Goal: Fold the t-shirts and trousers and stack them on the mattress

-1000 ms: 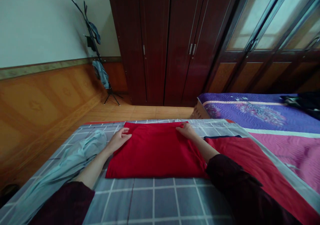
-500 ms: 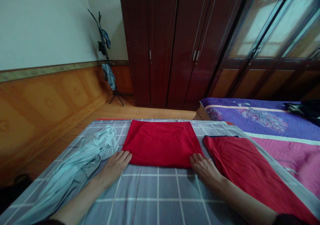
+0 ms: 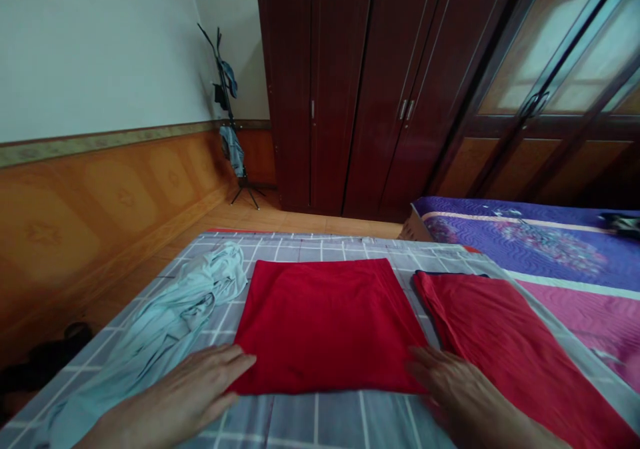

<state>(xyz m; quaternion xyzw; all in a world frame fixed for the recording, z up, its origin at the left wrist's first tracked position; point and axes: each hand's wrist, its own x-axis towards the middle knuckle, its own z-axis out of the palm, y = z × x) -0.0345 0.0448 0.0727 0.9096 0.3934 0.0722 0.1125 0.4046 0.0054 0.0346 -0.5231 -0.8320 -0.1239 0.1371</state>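
A folded red cloth (image 3: 327,329) lies flat on the grey checked bed cover (image 3: 300,422), its near edge towards me. My left hand (image 3: 200,382) is at its near left corner, fingers stretched out and thumb apart, holding nothing. At the near right corner is my right hand (image 3: 447,382), blurred by motion, with its fingers extended over the cloth's edge. A crumpled pale blue garment (image 3: 170,316) lies to the left. To the right is a second red cloth (image 3: 510,342) with a dark blue edge, partly behind my right hand.
Beyond the bed stand a dark red wardrobe (image 3: 345,102) and a black coat stand (image 3: 225,96) with items hanging on it. Another bed with a purple and pink cover (image 3: 530,236) is at the right. A dark object (image 3: 50,359) lies on the floor at the left.
The middle red cloth has come nearer to me and looks larger. Both hands have moved nearer too, and their fingers have loosened from its corners. The view has shifted slightly left.
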